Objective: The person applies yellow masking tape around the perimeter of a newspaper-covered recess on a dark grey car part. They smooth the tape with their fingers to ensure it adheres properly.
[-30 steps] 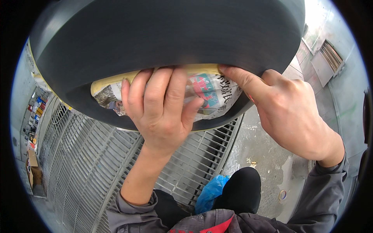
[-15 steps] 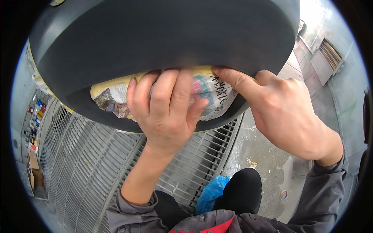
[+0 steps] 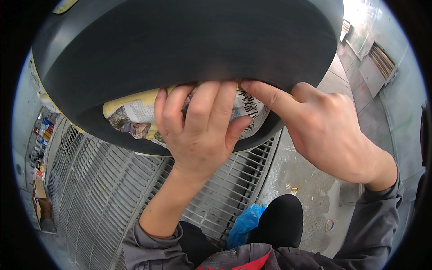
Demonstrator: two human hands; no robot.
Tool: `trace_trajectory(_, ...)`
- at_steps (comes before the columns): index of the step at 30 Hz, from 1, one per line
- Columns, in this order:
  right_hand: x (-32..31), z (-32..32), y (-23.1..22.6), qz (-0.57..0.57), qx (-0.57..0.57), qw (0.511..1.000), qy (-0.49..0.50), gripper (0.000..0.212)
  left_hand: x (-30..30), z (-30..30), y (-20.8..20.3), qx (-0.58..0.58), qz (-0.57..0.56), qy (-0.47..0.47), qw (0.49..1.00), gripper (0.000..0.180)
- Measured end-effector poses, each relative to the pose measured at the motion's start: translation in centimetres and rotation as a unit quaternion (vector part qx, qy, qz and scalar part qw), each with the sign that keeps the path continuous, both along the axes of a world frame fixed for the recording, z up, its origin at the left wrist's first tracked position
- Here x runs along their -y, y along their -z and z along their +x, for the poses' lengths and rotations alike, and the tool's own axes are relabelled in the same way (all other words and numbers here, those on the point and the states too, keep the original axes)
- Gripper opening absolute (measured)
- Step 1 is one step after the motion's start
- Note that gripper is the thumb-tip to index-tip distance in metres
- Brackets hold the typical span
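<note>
A large dark grey curved panel (image 3: 189,40) fills the upper middle, with a crescent-shaped opening near its lower edge. Printed newspaper (image 3: 139,123) covers the opening, bordered along the top by yellow masking tape (image 3: 135,97). My left hand (image 3: 198,126) lies over the newspaper, fingers stretched upward and slightly spread, fingertips at the taped edge. From the right, my right hand (image 3: 326,130) reaches in with its index finger stretched out. That fingertip presses the taped edge beside the left fingers. The other right fingers are curled and partly hidden; I see nothing held in either hand.
Beneath the panel runs a metal floor grating (image 3: 99,180). A blue plastic bag (image 3: 245,225) lies by my leg, and a tape roll (image 3: 330,225) on the floor at right. An open cardboard box (image 3: 41,202) stands far left. A vented wall panel (image 3: 380,65) is at upper right.
My left hand has slid a little to the right along the newspaper, closer to my right index finger. The right index fingertip has shifted slightly left and down along the taped edge.
</note>
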State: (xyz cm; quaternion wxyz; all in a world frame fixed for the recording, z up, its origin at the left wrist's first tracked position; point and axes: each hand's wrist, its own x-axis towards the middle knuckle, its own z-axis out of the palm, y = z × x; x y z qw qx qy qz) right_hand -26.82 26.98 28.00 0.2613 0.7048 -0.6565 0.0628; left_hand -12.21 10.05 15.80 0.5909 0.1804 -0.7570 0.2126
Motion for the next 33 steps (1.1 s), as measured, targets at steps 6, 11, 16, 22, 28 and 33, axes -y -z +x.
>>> trace_trajectory(6,0.0,-0.2,0.4,-0.024,0.005,1.0,-0.013,0.072,-0.2,0.1,-0.3,0.0,-0.006,-0.006,1.0,0.056)
trace_trajectory(11,0.2,0.2,0.2,-0.001,0.023,1.0,-0.003,0.072,-0.1,0.0,-0.1,0.0,-0.009,-0.007,1.0,0.056)
trace_trajectory(16,0.2,0.2,0.2,0.008,0.05,0.999,-0.01,0.07,-0.2,-0.2,0.0,-0.004,-0.006,0.004,1.0,0.054)
trace_trajectory(22,0.4,0.6,0.4,-0.005,0.062,0.998,-0.003,0.068,-0.5,-0.1,-0.4,0.007,-0.005,-0.003,1.0,0.052)
trace_trajectory(28,0.1,0.0,0.9,-0.028,0.065,0.997,-0.012,0.068,-0.4,-0.8,-0.3,0.0,-0.016,0.001,1.0,0.052)
trace_trajectory(33,-1.1,-0.4,1.7,-0.041,0.013,0.999,0.009,0.075,-0.3,-0.5,-0.4,0.009,-0.025,-0.008,1.0,0.053)
